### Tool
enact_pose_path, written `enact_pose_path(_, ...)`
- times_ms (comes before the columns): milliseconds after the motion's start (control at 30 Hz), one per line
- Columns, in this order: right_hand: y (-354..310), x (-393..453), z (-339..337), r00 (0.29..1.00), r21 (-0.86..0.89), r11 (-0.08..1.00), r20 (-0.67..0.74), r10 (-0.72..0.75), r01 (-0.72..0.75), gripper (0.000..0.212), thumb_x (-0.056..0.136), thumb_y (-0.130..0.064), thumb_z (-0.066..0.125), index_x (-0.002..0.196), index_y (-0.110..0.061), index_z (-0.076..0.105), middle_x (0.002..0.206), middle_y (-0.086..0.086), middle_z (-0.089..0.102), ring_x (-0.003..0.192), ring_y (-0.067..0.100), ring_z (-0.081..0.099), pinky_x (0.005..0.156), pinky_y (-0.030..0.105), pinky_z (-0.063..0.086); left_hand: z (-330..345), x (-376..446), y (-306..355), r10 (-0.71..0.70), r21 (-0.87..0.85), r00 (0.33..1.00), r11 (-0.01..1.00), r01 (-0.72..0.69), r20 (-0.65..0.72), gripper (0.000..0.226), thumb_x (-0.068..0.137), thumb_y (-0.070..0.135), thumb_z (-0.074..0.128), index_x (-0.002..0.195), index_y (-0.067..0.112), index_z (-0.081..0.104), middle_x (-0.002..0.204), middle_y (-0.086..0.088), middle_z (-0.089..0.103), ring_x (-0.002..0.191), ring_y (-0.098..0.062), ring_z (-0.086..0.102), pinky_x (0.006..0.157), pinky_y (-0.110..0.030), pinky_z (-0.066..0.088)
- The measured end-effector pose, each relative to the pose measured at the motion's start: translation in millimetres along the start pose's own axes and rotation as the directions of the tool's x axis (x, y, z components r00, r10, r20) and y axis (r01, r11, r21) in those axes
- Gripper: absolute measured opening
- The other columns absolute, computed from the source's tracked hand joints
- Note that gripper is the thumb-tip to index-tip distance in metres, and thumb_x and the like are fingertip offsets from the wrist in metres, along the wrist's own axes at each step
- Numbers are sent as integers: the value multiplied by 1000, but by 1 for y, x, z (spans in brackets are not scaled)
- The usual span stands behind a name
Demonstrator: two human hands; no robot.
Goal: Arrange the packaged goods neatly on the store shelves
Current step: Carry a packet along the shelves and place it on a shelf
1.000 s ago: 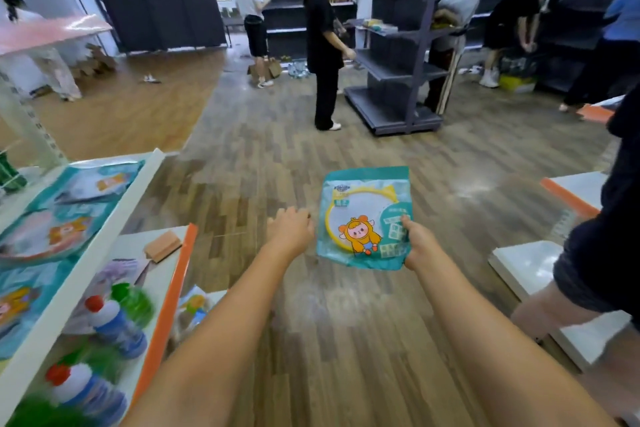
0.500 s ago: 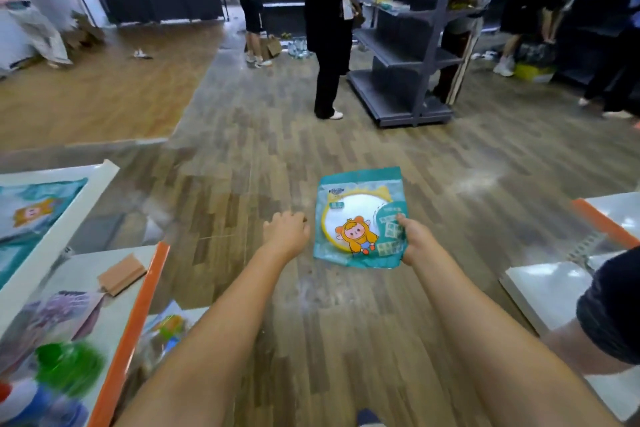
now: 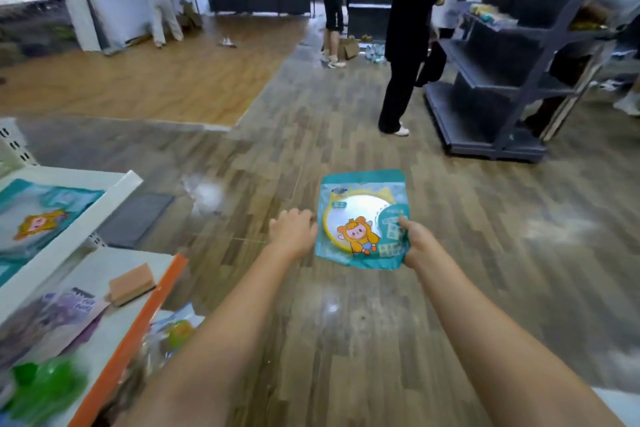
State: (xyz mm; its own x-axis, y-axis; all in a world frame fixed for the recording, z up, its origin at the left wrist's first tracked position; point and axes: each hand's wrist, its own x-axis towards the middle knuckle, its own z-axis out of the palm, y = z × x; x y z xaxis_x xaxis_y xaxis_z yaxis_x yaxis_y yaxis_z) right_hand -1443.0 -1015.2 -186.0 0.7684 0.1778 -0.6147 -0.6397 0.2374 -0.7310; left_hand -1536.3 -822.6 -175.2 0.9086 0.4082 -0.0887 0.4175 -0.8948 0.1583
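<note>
head: right hand (image 3: 417,246) on packet (image 3: 360,218)

The packet (image 3: 360,218) was held out in front over the floor (image 3: 485,270), with the right hand (image 3: 420,244) at its right edge and the left hand (image 3: 294,230) just beside its left edge. The near shelves (image 3: 114,291) stood at left, a sponge (image 3: 131,282) lying on the lower one. A shelf unit (image 3: 512,80) stood beyond at right, a standing person (image 3: 407,38) to its left.
</note>
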Motion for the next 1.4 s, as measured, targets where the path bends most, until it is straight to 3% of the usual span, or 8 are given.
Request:
enact_pose_path(133, -10, 46, 47, 999, -14, 1000, 36, 25, -24, 29, 100, -18, 44, 124, -2, 52, 82, 8, 58, 70, 20, 56, 84, 41, 44, -5, 48, -23, -28, -3, 1000, 1000, 28, 6, 38, 99, 32, 33, 128, 18, 53, 131, -8, 52, 121, -28, 46, 99, -41, 36)
enact_pose_path(333, -35, 104, 118, 998, 1, 999, 56, 33, -33, 35, 100, -18, 45, 130, 0, 49, 82, 9, 59, 69, 21, 57, 79, 42, 44, -19, 131, -63, -73, 20, 997, 997, 72, 9, 39, 99, 34, 34, 130, 18, 51, 134, -9, 50, 124, -28, 44, 100, -40, 35)
enact_pose_path(700, -95, 184, 236, 992, -58, 998, 124, -23, 30, 17, 98, -19, 49, 93, -5, 57, 84, 7, 60, 68, 20, 58, 53, 36, 44, -54, 254, -127, -125, -1, 991, 992, 125, -51, 37, 97, 29, 35, 126, 14, 53, 131, -12, 51, 123, -30, 45, 99, -41, 38)
enact_pose_path(800, -94, 209, 261, 987, -105, 994, 153, 38, -22, 18, 99, -18, 48, 108, -5, 56, 87, 8, 62, 67, 21, 57, 59, 38, 46, -46, 273, -146, -176, -8, 984, 984, 176, -11, 37, 97, 30, 36, 125, 12, 53, 130, -15, 52, 122, -32, 46, 100, -41, 39)
enact_pose_path(867, -92, 227, 280, 980, -150, 988, 187, 72, -44, 19, 99, -18, 46, 95, -2, 56, 110, 13, 64, 68, 22, 56, 73, 41, 47, -46, 281, -157, -226, 11, 974, 974, 226, -4, 37, 98, 30, 36, 125, 13, 53, 131, -14, 53, 122, -33, 46, 99, -41, 39)
enact_pose_path(967, -100, 252, 320, 958, -243, 969, 262, 113, -48, 19, 100, -18, 46, 92, -3, 56, 124, 15, 59, 69, 22, 56, 81, 42, 44, -53, 296, -175, -324, 20, 946, 946, 325, -16, 37, 98, 30, 35, 126, 13, 52, 133, -13, 51, 124, -32, 45, 100, -42, 37)
enact_pose_path(1200, -120, 283, 414, 885, -443, 897, 413, 216, -13, 17, 95, -21, 54, 101, -5, 55, 83, 7, 61, 68, 23, 59, 59, 38, 46, -86, 312, -209, -548, -44, 831, 836, 547, -99, 38, 97, 29, 33, 125, 12, 54, 133, -11, 52, 123, -31, 45, 99, -43, 38)
enact_pose_path(1400, -104, 285, 470, 787, -555, 830, 536, 307, 54, 21, 93, -25, 58, 102, -7, 55, 93, 7, 63, 73, 22, 61, 89, 42, 50, -105, 291, -224, -704, -89, 691, 708, 701, -162, 37, 99, 28, 33, 126, 14, 54, 129, -11, 54, 120, -30, 47, 99, -43, 38)
